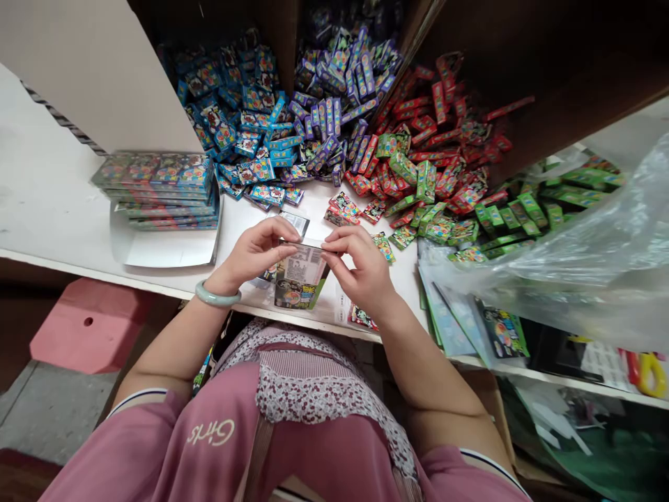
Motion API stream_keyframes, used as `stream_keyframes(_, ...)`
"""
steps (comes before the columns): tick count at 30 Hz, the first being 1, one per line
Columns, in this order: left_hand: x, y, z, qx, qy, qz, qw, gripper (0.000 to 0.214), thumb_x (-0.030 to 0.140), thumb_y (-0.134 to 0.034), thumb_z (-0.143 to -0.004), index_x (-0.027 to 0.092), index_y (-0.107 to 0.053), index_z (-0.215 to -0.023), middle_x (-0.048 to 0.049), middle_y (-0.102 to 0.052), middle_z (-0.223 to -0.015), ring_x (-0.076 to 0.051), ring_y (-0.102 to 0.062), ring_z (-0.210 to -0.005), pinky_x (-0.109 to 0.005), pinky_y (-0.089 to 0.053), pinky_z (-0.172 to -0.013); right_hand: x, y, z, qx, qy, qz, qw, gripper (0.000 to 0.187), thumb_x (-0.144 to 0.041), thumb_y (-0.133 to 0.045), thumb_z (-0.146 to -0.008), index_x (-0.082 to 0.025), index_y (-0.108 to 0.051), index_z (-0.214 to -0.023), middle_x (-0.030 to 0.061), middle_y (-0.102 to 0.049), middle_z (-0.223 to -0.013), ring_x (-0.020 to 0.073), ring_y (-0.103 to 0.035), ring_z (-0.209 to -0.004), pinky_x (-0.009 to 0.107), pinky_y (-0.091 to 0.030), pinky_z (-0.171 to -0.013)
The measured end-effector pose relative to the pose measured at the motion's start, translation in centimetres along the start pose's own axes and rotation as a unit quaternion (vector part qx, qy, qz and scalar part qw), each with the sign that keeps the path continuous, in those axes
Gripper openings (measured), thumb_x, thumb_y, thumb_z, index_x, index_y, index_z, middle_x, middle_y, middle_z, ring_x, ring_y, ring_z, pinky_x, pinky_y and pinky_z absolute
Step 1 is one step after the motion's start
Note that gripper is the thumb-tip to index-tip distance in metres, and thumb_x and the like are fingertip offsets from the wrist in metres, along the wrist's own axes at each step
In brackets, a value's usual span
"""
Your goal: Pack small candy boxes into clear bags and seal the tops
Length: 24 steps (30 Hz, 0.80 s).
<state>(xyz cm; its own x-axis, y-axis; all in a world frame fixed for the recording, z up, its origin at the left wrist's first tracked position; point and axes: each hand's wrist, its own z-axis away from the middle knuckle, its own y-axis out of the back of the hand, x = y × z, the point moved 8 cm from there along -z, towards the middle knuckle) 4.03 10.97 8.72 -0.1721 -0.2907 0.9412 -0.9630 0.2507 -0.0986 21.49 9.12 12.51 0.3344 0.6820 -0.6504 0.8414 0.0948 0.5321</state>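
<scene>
My left hand (256,254), with a pale green bangle at the wrist, pinches the upper left corner of a clear plastic packet (302,279). On the upper right corner, my right hand (360,265) pinches the same packet. It hangs upright over the front edge of the white table (237,233), its top edge between my fingertips. Printed text and a green and black picture show on it; whether anything lies inside I cannot tell. Just beyond my hands are loose small red boxes (342,208) and green boxes (426,183). A red packet (362,317) lies beside my right wrist.
Behind are heaps of blue boxes (251,132) and purple boxes (334,118), with dark dividers. A stack of packs (162,192) sits on a white card tray (167,249) at left. A clear plastic bag (585,272) and yellow-handled scissors (651,375) are right. A pink stool (88,341) stands lower left.
</scene>
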Motion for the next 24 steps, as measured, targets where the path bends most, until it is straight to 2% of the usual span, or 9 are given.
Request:
stream_keyframes(3, -0.6, -0.4, -0.2, 0.003, 0.039, 0.037, 0.999, 0.033, 0.034, -0.089, -0.073, 0.021, -0.068, -0.095, -0.0028, -0.069, -0.088, -0.017, -0.069, -0.086, -0.031, -0.058, -0.08, 0.5, -0.1, 0.2, 0.01, -0.02, 0.003, 1.0, 0.006, -0.021, -0.058, -0.094, -0.027, -0.06, -0.096, 0.0042, -0.066, -0.1, 0.02, -0.064, -0.097, 0.04, -0.054, -0.081)
stream_keyframes(5, -0.7, -0.6, -0.3, -0.005, 0.042, 0.027, 0.999, 0.031, 0.034, -0.088, -0.075, 0.021, -0.069, -0.096, -0.0029, -0.07, -0.091, -0.017, -0.07, -0.089, -0.032, -0.059, -0.082, 0.8, -0.1, 0.3, 0.012, -0.025, -0.001, 1.0, 0.005, -0.022, -0.058, -0.094, -0.027, -0.059, -0.096, 0.0042, -0.066, -0.1, 0.0203, -0.063, -0.097, 0.04, -0.053, -0.081)
stream_keyframes(8, -0.4, -0.6, -0.2, -0.003, 0.022, 0.0, 1.0, 0.021, 0.033, -0.085, -0.077, 0.022, -0.071, -0.087, -0.0029, -0.073, -0.089, -0.017, -0.071, -0.089, -0.032, -0.059, -0.084, 1.0, 0.0, 0.5, 0.022, -0.025, -0.004, 0.999, 0.005, -0.023, -0.056, -0.094, -0.027, -0.059, -0.094, 0.004, -0.067, -0.099, 0.0203, -0.063, -0.096, 0.041, -0.053, -0.083)
stream_keyframes(12, -0.1, -0.4, -0.2, 0.003, 0.002, -0.009, 1.0, 0.019, 0.033, -0.087, -0.076, 0.021, -0.074, -0.083, -0.0047, -0.075, -0.087, -0.018, -0.073, -0.088, -0.034, -0.06, -0.085, 0.9, 0.1, 0.6, 0.039, -0.012, -0.007, 0.999, 0.006, -0.022, -0.057, -0.094, -0.027, -0.06, -0.095, 0.0033, -0.067, -0.098, 0.0198, -0.064, -0.094, 0.04, -0.053, -0.084)
stream_keyframes(19, 0.1, -0.3, 0.1, 0.001, -0.025, -0.028, 0.999, 0.016, 0.03, -0.084, -0.079, 0.023, -0.075, -0.091, -0.0027, -0.076, -0.091, -0.015, -0.073, -0.089, -0.029, -0.061, -0.083, 0.8, 0.2, 0.7, 0.062, 0.006, 0.008, 0.998, 0.005, -0.021, -0.058, -0.094, -0.026, -0.059, -0.095, 0.0031, -0.068, -0.098, 0.0187, -0.065, -0.092, 0.039, -0.053, -0.081)
stream_keyframes(24, 0.6, -0.6, -0.3, 0.0, -0.061, -0.05, 0.997, 0.011, 0.03, -0.082, -0.081, 0.024, -0.074, -0.086, -0.0014, -0.074, -0.084, -0.014, -0.072, -0.084, -0.028, -0.059, -0.079, 0.8, 0.1, 0.4, 0.059, 0.02, -0.006, 0.998, 0.004, -0.021, -0.058, -0.095, -0.025, -0.059, -0.094, 0.0034, -0.068, -0.097, 0.0171, -0.064, -0.091, 0.035, -0.053, -0.074)
